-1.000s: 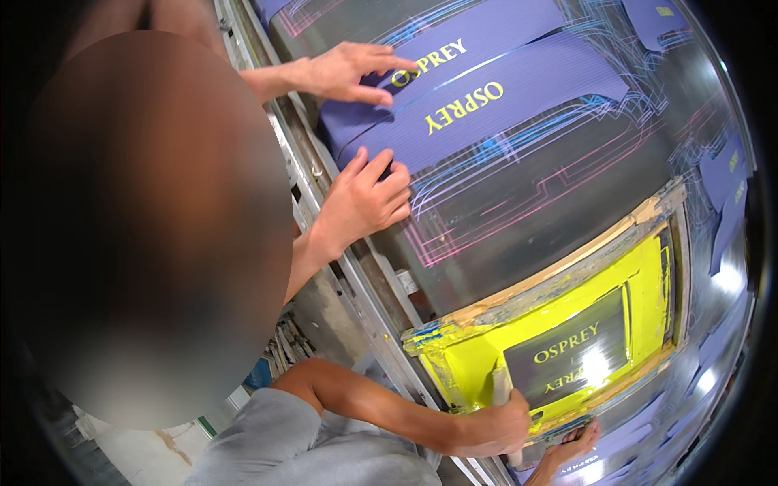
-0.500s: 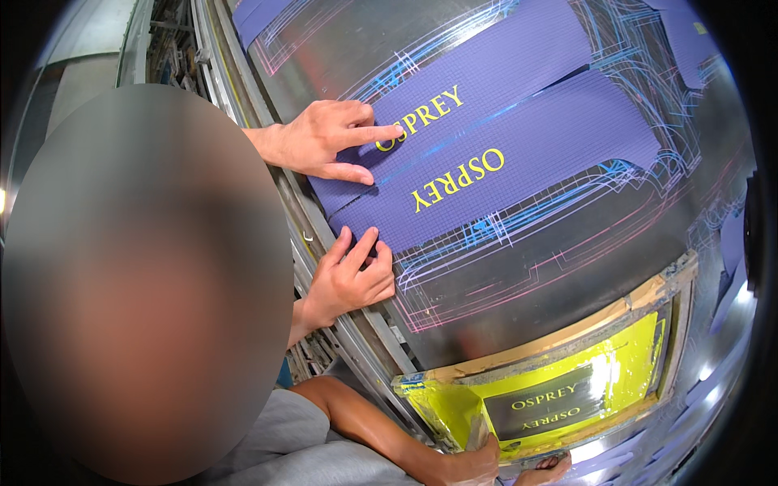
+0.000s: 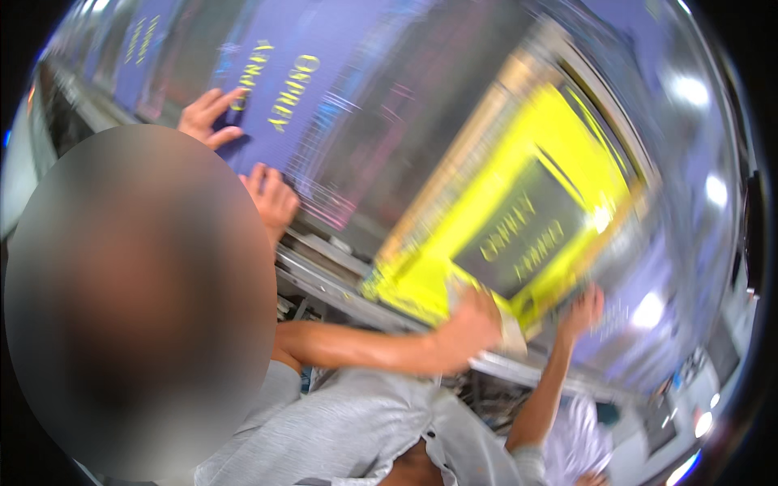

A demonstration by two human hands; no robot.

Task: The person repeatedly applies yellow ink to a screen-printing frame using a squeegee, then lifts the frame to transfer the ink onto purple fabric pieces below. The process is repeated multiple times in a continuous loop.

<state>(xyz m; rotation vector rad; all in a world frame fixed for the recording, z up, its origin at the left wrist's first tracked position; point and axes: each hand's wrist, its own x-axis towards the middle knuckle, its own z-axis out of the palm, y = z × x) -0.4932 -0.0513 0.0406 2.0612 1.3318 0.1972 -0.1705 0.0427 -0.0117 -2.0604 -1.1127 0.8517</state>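
My left hand point(image 3: 470, 328) is closed around a pale, flat squeegee point(image 3: 511, 334) at the near end of a printing screen. The screen has a wood-and-metal frame point(image 3: 458, 182), bright yellow mesh point(image 3: 466, 231) and a dark central panel point(image 3: 519, 231) with lettering. Beside the screen's right edge is my right hand point(image 3: 583, 312), smeared by motion. Whether it touches the frame or how its fingers lie is unclear.
Left of the screen, a co-worker's two hands point(image 3: 209, 117) point(image 3: 274, 196) touch purple textured sheets point(image 3: 324, 49) with yellow lettering. The dark table point(image 3: 356, 154) carries coloured ink lines. A metal rail point(image 3: 324, 279) follows its near edge. Shiny plastic-looking sheeting point(image 3: 648, 267) lies at right.
The view has turned, so the screen sits higher and steeper, and both my forearms show. My right hand appears further from the squeegee hand. The co-worker's hands stay by the purple sheets.
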